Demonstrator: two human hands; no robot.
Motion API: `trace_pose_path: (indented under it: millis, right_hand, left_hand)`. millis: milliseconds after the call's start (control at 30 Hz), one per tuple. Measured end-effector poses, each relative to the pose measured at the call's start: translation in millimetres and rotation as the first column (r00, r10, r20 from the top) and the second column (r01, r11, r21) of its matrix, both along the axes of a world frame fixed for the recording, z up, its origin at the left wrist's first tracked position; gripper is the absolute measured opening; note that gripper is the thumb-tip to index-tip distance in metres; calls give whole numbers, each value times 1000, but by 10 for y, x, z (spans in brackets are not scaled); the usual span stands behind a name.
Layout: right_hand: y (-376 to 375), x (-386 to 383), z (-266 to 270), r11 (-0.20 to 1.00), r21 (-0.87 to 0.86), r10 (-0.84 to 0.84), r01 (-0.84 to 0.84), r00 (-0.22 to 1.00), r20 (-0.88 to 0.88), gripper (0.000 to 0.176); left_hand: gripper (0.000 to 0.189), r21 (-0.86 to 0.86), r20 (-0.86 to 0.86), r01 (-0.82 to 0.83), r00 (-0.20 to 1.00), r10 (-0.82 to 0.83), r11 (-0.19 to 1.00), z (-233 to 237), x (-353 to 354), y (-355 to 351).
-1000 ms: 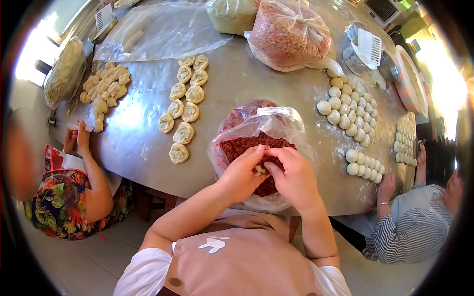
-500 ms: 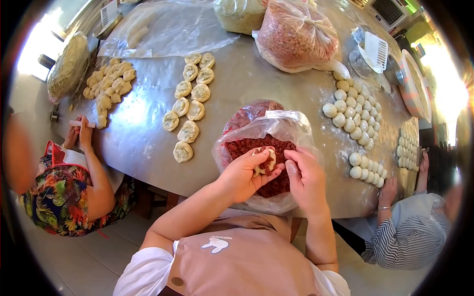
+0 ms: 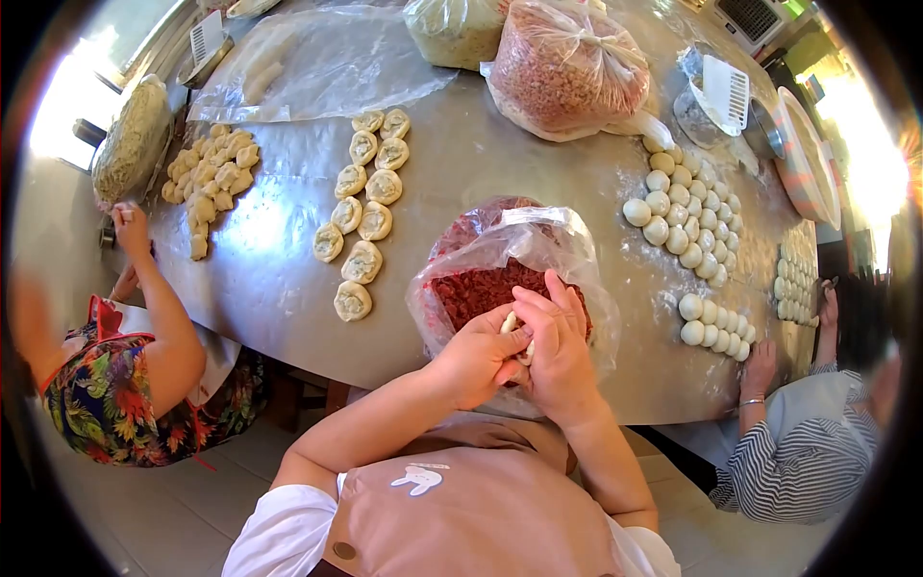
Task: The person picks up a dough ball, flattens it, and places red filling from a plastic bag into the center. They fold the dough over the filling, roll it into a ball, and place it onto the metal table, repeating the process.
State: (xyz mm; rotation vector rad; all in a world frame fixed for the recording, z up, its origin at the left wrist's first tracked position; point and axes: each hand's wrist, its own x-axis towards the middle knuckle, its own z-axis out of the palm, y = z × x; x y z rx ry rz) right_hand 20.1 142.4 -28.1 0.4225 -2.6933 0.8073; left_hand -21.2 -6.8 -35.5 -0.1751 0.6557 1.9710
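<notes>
My left hand [image 3: 478, 361] is closed around a small filled dough wrapper [image 3: 510, 321], only slivers of which show between the fingers. Over its far side, my right hand [image 3: 561, 354] pinches the wrapper's edge with thumb and fingers. Both hands hover above the near part of an open plastic bag [image 3: 604, 322] holding dark red crumbly filling [image 3: 471, 296]. The filling inside the wrapper is hidden by my fingers.
Round flat filled pastries [image 3: 361, 262] stand in two rows to the left, with cut dough pieces [image 3: 216, 173] beyond. White dough balls [image 3: 687, 216] cover the right. A tied bag of pinkish filling [image 3: 567, 72] sits behind. Two people work at the table's sides.
My right hand has moved left onto the wrapper, and my left fingers have closed around it, covering the red filling. The person at left has reached toward the large wrapped dough.
</notes>
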Motion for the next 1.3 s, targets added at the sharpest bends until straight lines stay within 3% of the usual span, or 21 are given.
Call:
trace_pose_path:
  millis: [67, 167, 233, 367, 467, 533, 567, 633, 733, 800, 867, 900, 967, 1000, 1100, 1167, 1200, 1300]
  right_hand:
    - [-12, -16, -31, 999, -51, -4, 3, 1000, -26, 62]
    - [-13, -46, -36, 974, -227, -11, 5, 1000, -26, 64]
    - [2, -44, -13, 945, -325, -42, 41, 999, 3, 65]
    - [-30, -43, -39, 950, -297, -117, 93, 991, -65, 41]
    - [-175, -45, -14, 960, -216, -210, 177, 968, -137, 27]
    - [-200, -93, -26, 957, -216, -233, 192, 956, -179, 21]
    - [-207, -106, -39, 914, -350, -260, 207, 959, -112, 23]
    - [-206, -129, -65, 773, -586, -283, 244, 959, 27, 28]
    - [-185, -196, -15, 370, -860, -307, 352, 920, 244, 38]
    - [-220, -212, 70, 384, -844, -345, 374, 906, 245, 42]
    - [-253, -200, 56, 448, -839, -304, 310, 935, 184, 46]
    - [-269, -172, 38, 565, -775, -279, 283, 950, 143, 48]
    - [-292, -147, 8, 766, -608, -214, 209, 975, 65, 51]
    - [-252, -155, -36, 755, -644, -136, 121, 990, 25, 55]
    - [-100, -139, 37, 887, -433, -177, 157, 984, -6, 56]
    - [-41, -150, 20, 950, -298, -112, 89, 992, -60, 47]
    - [-43, -152, 21, 972, -226, -95, 71, 991, -97, 43]
    - [-131, -158, 61, 983, -148, -128, 104, 978, -162, 27]
  left_hand:
    - [27, -147, -53, 2, 999, -10, 989, 38, 5, 49]
    - [31, -168, 12, -44, 999, 47, 985, 84, 54, 113]
    - [31, -56, 52, -37, 998, 40, 998, 65, 41, 102]
    - [35, 46, 137, -65, 989, 58, 997, 37, 49, 114]
    - [39, -45, -49, 50, 997, -52, 998, -96, -10, 90]
    - [37, -102, -77, 39, 996, -47, 994, -24, -26, 109]
    - [38, -130, -88, 35, 995, -46, 991, 30, -32, 118]
    - [41, -196, -363, -44, 931, -31, 980, 162, -48, 96]
    - [48, -312, -627, -253, 779, 2, 916, 134, -11, 115]
    - [57, -353, -744, -342, 667, -40, 871, -25, 19, 118]
    - [57, -54, -489, -223, 856, 169, 973, -107, 67, 180]
    - [57, 113, -316, -201, 921, 227, 973, -60, 86, 207]
    - [52, 98, -144, -253, 953, 265, 963, 58, 66, 196]
    - [50, 105, -98, -266, 956, 276, 958, 49, 29, 179]
    - [46, 86, -33, -244, 968, 247, 966, 35, 10, 121]
    - [44, 68, 6, -186, 983, 186, 980, 77, 33, 118]
    - [39, -81, 36, -174, 984, 177, 981, 95, 29, 140]
    - [33, -135, -118, -178, 980, 162, 975, 33, 54, 170]
